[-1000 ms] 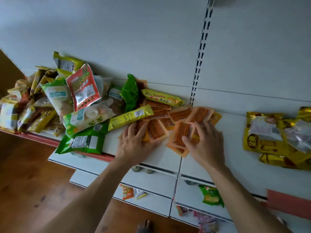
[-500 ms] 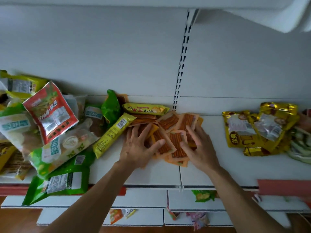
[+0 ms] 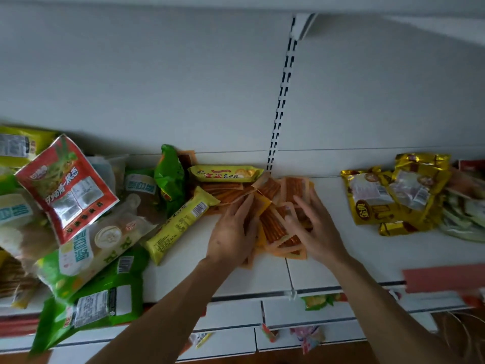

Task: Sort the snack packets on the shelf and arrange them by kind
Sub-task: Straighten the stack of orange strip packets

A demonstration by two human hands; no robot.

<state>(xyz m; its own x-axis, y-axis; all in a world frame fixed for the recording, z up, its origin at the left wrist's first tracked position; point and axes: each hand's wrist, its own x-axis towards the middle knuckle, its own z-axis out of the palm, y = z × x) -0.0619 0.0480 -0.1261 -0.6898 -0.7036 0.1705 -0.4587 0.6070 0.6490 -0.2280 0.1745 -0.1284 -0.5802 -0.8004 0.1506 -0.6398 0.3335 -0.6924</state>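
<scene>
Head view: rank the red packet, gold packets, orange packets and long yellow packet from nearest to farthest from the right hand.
1. orange packets: in the middle, touched by the right hand.
2. gold packets: to its right.
3. long yellow packet: left, beyond the left hand.
4. red packet: far left, on the pile.

"金典" on gold pkt (image 3: 367, 206); rest of print too blurry.
</scene>
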